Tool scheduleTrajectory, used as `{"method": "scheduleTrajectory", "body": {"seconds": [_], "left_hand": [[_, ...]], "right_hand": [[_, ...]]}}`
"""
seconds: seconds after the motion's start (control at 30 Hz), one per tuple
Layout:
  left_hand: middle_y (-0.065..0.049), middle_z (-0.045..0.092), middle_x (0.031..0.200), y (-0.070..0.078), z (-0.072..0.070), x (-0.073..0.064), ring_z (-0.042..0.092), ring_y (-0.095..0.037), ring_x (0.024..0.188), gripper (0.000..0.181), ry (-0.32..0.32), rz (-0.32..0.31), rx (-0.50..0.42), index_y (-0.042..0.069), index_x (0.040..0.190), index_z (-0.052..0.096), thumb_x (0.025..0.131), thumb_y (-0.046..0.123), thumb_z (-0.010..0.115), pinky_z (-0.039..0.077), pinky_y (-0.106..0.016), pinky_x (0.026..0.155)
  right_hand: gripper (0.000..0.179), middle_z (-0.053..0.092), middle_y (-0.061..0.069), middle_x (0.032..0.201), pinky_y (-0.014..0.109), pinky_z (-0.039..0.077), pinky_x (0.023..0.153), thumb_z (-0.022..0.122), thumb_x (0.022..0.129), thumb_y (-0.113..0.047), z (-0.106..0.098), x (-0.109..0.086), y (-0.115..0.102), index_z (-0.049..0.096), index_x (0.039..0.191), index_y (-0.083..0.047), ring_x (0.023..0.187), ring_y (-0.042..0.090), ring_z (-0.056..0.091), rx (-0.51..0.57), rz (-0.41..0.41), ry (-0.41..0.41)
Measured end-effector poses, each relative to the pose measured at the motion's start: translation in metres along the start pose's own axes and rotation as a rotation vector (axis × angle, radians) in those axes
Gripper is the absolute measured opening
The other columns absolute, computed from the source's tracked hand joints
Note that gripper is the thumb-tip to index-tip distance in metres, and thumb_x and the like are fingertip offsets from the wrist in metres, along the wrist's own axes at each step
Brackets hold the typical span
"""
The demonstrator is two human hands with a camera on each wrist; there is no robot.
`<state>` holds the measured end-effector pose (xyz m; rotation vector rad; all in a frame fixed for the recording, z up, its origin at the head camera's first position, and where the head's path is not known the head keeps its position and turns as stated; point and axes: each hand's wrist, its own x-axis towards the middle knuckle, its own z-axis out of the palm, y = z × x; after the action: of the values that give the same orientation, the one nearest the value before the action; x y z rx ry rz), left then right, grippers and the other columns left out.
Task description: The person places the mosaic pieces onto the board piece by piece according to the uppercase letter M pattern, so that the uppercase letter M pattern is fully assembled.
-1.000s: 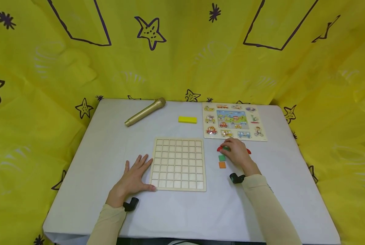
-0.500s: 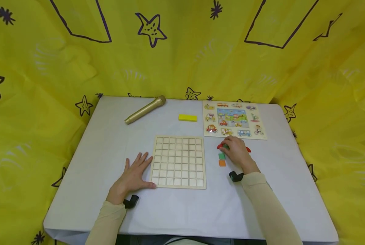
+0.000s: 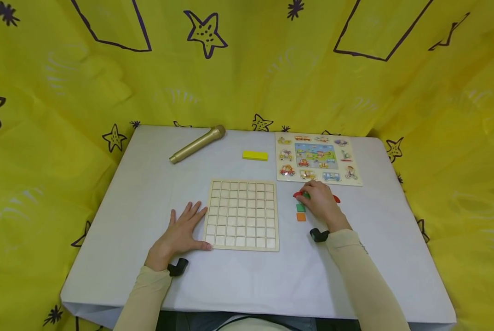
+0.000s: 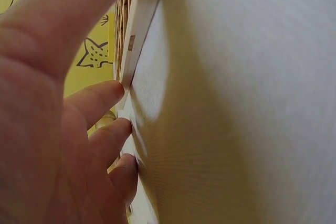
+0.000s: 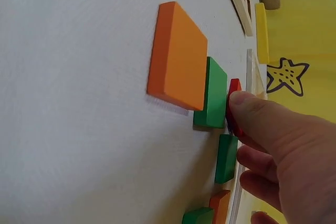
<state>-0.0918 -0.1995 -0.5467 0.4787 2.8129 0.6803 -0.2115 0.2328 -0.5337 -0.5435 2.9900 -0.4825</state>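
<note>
We are picking a tile: our right hand [image 3: 321,204] pinches a red tile [image 5: 233,106] beside the green tile [image 5: 212,94] on the tabletop [image 3: 238,280]. Our left hand [image 3: 180,232] lies flat, steadying the grid board [image 3: 242,214]. Next, we judge, comes lifting it clear.

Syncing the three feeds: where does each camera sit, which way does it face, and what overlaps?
Head: above the table, looking forward and down; shows both forearms, the left hand flat beside the wooden grid board and the right hand on coloured tiles.
Left wrist: low behind the left hand, facing along the tabletop; fingers and the board's edge.
Right wrist: low behind the right hand; thumb on a red tile, near the orange tile.
Shared: head and right wrist both show the orange tile.
</note>
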Motion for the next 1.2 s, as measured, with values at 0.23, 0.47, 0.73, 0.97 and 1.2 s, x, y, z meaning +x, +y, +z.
{"method": "scheduleTrajectory", "body": {"seconds": [0.23, 0.47, 0.73, 0.97, 1.2], "left_hand": [[-0.013, 0.013, 0.161, 0.002, -0.001, 0.0, 0.004, -0.035, 0.147, 0.119, -0.013, -0.016, 0.0, 0.01, 0.154, 0.029, 0.063, 0.068, 0.079, -0.007, -0.067, 0.107], [-0.013, 0.014, 0.161, 0.002, -0.002, -0.001, 0.004, -0.035, 0.147, 0.119, -0.006, -0.009, -0.006, 0.009, 0.154, 0.03, 0.063, 0.067, 0.079, -0.007, -0.067, 0.107], [-0.014, 0.014, 0.161, 0.002, -0.001, -0.001, 0.004, -0.035, 0.147, 0.118, -0.007, -0.007, -0.012, 0.009, 0.154, 0.03, 0.063, 0.066, 0.08, -0.008, -0.068, 0.106], [-0.013, 0.015, 0.161, 0.001, 0.0, -0.001, 0.005, -0.035, 0.147, 0.118, 0.004, -0.003, -0.01, 0.01, 0.154, 0.03, 0.063, 0.065, 0.08, -0.007, -0.067, 0.106], [-0.013, 0.015, 0.161, 0.0, 0.0, -0.001, 0.005, -0.035, 0.147, 0.118, 0.006, 0.003, -0.01, 0.01, 0.154, 0.03, 0.063, 0.066, 0.08, -0.007, -0.068, 0.106]], "right_hand": [[0.029, 0.064, 0.014, 0.112, 0.051, 0.035, 0.101, 0.071, 0.091, -0.029, -0.001, 0.001, -0.001, 0.073, 0.102, -0.002, 0.109, 0.034, 0.053, 0.018, -0.007, 0.012], [0.03, 0.064, 0.015, 0.115, 0.051, 0.035, 0.102, 0.07, 0.091, -0.03, -0.004, 0.001, -0.007, 0.073, 0.103, -0.003, 0.114, 0.036, 0.052, 0.029, -0.03, 0.023], [0.03, 0.065, 0.014, 0.112, 0.05, 0.038, 0.1, 0.073, 0.09, -0.029, -0.008, 0.004, -0.015, 0.073, 0.104, -0.002, 0.112, 0.034, 0.055, 0.018, -0.139, 0.094], [0.029, 0.065, 0.014, 0.114, 0.051, 0.037, 0.1, 0.074, 0.089, -0.028, -0.015, 0.006, -0.031, 0.073, 0.104, -0.003, 0.112, 0.034, 0.054, 0.032, -0.173, 0.113], [0.026, 0.065, 0.013, 0.115, 0.05, 0.036, 0.103, 0.073, 0.09, -0.028, -0.021, 0.009, -0.048, 0.074, 0.102, -0.005, 0.114, 0.033, 0.054, 0.029, -0.219, 0.115]]}}
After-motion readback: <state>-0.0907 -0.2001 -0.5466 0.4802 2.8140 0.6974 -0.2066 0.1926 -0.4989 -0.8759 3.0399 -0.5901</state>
